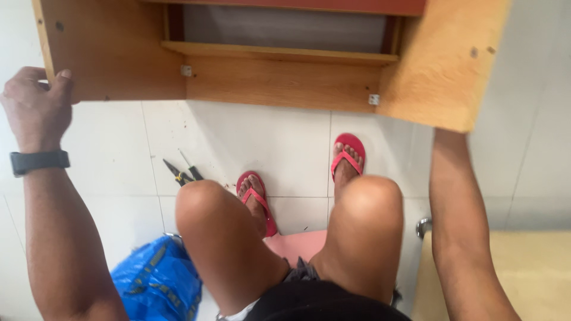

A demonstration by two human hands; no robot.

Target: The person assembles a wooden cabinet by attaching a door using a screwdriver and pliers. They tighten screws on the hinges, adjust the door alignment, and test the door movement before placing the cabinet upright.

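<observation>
A wooden cabinet frame [279, 83] of light plywood is held up in front of me, above the white tiled floor. My left hand [37, 104] grips the frame's left side panel at its lower corner; a black watch sits on that wrist. My right arm reaches up behind the right side panel [446, 65], and that hand is hidden by the wood. Small metal brackets [187, 70] join the panels at the inner corners.
My bare knees and feet in red flip-flops [348, 148] are below the frame. Pliers and a screwdriver [181, 172] lie on the floor tiles. A blue plastic bag [157, 279] sits at lower left, a pink stool [297, 244] under me, and a beige surface [535, 273] at lower right.
</observation>
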